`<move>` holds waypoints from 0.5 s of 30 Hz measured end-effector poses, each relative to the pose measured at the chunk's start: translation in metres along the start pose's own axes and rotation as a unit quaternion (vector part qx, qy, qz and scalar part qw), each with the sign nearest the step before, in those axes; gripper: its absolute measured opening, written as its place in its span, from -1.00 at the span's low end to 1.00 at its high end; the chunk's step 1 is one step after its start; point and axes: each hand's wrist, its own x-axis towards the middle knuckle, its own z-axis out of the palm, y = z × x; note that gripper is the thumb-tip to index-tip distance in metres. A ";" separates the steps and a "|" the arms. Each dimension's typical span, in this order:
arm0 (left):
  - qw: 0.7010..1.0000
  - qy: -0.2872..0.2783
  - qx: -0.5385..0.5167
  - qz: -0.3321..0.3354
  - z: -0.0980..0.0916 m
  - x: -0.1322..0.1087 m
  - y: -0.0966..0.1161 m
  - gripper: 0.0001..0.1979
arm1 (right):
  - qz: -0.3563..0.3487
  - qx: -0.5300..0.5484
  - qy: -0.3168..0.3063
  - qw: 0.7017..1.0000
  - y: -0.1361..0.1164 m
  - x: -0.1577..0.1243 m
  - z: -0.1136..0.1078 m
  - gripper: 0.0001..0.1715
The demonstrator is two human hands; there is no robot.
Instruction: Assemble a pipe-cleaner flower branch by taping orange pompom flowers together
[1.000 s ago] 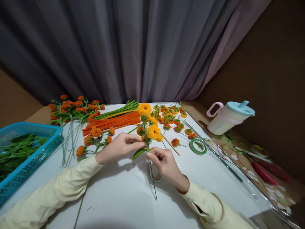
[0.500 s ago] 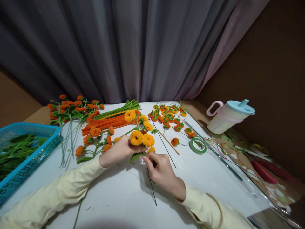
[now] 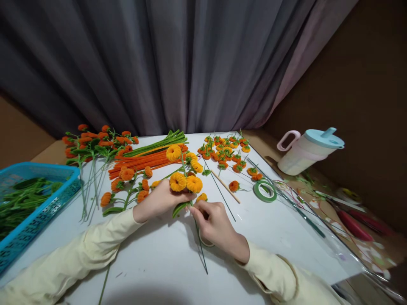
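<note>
My left hand is closed around the upper stem of a spray of fuzzy yellow flowers, just below the blossoms. A green leaf sticks out under its fingers. My right hand is pinched at the stem right beside that leaf, fingertips close to the left hand's. Dark wire stem ends hang down below the pinch. A pale ring, perhaps a tape roll, shows partly behind my right hand; the rest of it is hidden.
Orange flower stems and a blue basket of green leaves lie left. Orange pipe cleaners and small flower heads are at the back. Right are a green tape roll, a wooden stick, red-handled pliers and a cup.
The yellow blossoms above my left hand have shifted slightly left and turned a little. Both hands keep nearly the same place and grip.
</note>
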 end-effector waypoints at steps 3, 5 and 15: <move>1.000 -0.007 0.004 -0.001 -0.001 0.001 0.000 -0.82 | 0.030 0.052 -0.069 0.996 0.003 0.006 -0.006 -0.64; 1.000 -0.016 0.003 0.000 -0.001 0.002 -0.001 -0.85 | 0.037 0.080 -0.124 0.988 0.005 0.009 -0.011 -0.67; 0.995 -0.093 -0.023 -0.007 -0.006 0.005 -0.005 -0.80 | 0.057 0.124 -0.177 0.975 0.009 0.011 -0.020 -0.73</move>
